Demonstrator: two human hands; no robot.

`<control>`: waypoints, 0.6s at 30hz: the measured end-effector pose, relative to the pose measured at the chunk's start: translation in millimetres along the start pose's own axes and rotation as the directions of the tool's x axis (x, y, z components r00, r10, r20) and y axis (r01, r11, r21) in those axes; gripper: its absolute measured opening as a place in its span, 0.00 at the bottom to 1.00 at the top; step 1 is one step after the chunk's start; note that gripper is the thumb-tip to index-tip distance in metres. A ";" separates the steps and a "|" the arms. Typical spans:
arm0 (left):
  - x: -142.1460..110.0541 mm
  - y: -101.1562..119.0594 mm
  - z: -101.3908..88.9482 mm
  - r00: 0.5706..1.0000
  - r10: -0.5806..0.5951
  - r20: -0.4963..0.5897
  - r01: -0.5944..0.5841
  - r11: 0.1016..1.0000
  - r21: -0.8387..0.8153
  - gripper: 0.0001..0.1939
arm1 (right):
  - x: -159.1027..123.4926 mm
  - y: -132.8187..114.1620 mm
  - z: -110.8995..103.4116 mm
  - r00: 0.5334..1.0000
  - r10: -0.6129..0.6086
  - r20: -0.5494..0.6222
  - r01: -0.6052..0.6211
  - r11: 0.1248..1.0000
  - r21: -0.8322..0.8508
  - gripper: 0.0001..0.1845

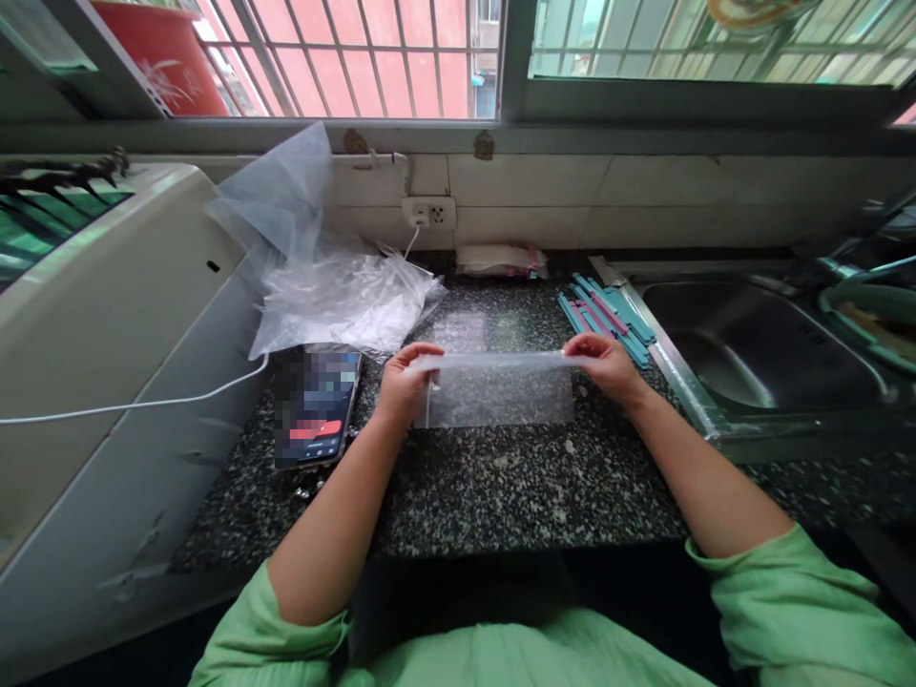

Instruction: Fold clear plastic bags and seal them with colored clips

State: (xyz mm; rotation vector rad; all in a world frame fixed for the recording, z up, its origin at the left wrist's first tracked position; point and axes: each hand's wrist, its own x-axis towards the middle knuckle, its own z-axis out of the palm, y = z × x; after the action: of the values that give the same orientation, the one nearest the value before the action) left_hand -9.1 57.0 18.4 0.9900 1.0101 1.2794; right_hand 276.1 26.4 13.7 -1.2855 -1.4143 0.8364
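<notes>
I see both hands, left hand and right hand, pinching a clear plastic bag above the speckled granite counter, steel sink right, window beyond.

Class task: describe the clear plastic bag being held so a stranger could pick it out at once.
Start at the speckled dark granite counter, left of the steel sink. Above its middle, the left hand and right hand stretch a small flat clear plastic bag by its top edge. Unlike the crumpled heap of clear bags behind, it is single and smooth.

Both hands pinched, level, apart
</notes>
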 end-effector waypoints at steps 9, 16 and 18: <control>-6.3 13.2 1.7 0.997 -0.077 -0.009 0.077 0.996 -0.036 0.11 | -1.1 -3.8 -5.0 0.999 0.046 0.023 -0.044 0.996 -0.079 0.04; -5.2 3.5 1.0 0.999 0.006 0.053 -0.010 0.998 0.058 0.12 | -1.5 -7.6 -6.0 0.996 0.088 0.021 -0.086 0.994 -0.070 0.10; -4.4 0.6 0.9 0.992 0.060 0.107 -0.064 0.997 0.035 0.16 | -1.2 -7.2 -4.9 0.996 0.088 0.013 -0.087 0.994 -0.073 0.13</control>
State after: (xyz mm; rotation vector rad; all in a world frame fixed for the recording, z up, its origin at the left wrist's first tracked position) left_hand -8.6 52.6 19.4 1.1146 0.9317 1.2492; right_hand 278.7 23.2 21.5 -1.4072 -1.4204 0.8621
